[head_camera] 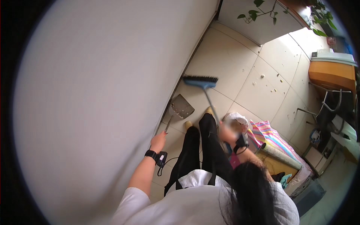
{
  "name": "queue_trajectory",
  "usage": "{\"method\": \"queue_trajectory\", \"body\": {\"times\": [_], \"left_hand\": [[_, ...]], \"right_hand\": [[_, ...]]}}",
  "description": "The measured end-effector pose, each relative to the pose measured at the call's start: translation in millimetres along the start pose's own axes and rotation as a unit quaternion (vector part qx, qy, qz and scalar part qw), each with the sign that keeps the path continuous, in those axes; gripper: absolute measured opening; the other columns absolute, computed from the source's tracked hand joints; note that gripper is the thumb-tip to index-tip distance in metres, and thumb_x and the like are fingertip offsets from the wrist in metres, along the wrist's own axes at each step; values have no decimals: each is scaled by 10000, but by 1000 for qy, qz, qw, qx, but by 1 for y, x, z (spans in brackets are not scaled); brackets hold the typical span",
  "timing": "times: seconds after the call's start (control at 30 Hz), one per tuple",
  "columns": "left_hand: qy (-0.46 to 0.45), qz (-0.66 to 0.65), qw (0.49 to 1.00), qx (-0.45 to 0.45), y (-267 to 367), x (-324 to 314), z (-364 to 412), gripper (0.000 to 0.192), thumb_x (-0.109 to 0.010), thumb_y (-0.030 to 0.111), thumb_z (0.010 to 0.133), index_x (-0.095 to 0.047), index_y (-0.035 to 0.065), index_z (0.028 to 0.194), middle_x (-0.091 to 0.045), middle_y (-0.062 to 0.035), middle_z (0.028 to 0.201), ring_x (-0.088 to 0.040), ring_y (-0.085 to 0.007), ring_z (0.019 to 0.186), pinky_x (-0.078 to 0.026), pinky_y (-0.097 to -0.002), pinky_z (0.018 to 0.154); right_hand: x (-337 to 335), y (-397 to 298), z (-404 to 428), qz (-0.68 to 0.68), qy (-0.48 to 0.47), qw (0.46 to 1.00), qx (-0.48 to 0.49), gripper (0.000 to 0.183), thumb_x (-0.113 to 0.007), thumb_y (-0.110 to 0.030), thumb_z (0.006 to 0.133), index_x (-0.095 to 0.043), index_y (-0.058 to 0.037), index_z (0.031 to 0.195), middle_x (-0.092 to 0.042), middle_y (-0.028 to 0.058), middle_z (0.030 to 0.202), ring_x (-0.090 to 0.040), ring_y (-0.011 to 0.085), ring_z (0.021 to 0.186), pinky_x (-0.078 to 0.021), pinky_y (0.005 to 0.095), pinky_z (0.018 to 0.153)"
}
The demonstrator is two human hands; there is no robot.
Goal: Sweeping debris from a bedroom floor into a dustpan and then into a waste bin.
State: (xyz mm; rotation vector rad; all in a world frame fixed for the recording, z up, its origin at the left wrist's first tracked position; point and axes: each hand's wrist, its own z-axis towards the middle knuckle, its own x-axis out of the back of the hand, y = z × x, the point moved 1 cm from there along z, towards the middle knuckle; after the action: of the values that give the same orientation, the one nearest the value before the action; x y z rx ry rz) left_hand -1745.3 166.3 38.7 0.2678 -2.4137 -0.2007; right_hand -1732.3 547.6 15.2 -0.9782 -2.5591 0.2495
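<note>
My left hand (158, 142) grips the thin handle of a dustpan (184, 108) beside the wall. The pan rests at the foot of the wall, with small light scraps inside. In my right hand (228, 134) is the handle of a broom (200, 82). Its blue head with black bristles hovers over or touches the tiles beyond the pan; which of these I cannot tell. Scattered crumbs and scraps (272, 84) lie on the floor to the right of the broom. A bin with a white liner (239, 116) stands just past my right hand, partly hidden by it.
A white wall (98, 84) runs along my left. To the right are a striped cloth (270, 133), a rolled mat (281, 155) and a black metal-framed chair (334, 109). An orange-brown cabinet (332, 73) stands farther off. Plant leaves (253, 14) hang at the top.
</note>
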Motion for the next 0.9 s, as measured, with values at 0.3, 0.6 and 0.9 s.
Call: {"method": "queue_trajectory", "body": {"times": [0.3,0.6,0.9], "left_hand": [[12,9,1000,-10,3,-5,7,165,-447,143,799,-529,90,932,-610,-158,818,-578,-340,799,-445,-450,660],[-6,32,999,8,-1,-7,11,174,-436,163,813,-519,78,941,-605,-165,861,-573,-340,833,-444,-449,687],[-21,45,998,28,-12,-2,3,221,-405,232,834,-517,95,966,-605,-157,869,-570,-350,828,-444,-451,679]], "right_hand": [[-58,31,-90,263,-69,962,19,662,-524,-45,770,-246,-208,1349,-473,48,553,-471,131,437,-418,276,415],[65,65,-1,378,124,917,24,424,-487,-76,815,-314,-94,1202,-472,62,489,-475,187,381,-371,306,335],[51,25,65,209,57,975,50,410,-541,-59,737,-354,-84,1101,-526,113,565,-553,251,502,-430,389,418]]}}
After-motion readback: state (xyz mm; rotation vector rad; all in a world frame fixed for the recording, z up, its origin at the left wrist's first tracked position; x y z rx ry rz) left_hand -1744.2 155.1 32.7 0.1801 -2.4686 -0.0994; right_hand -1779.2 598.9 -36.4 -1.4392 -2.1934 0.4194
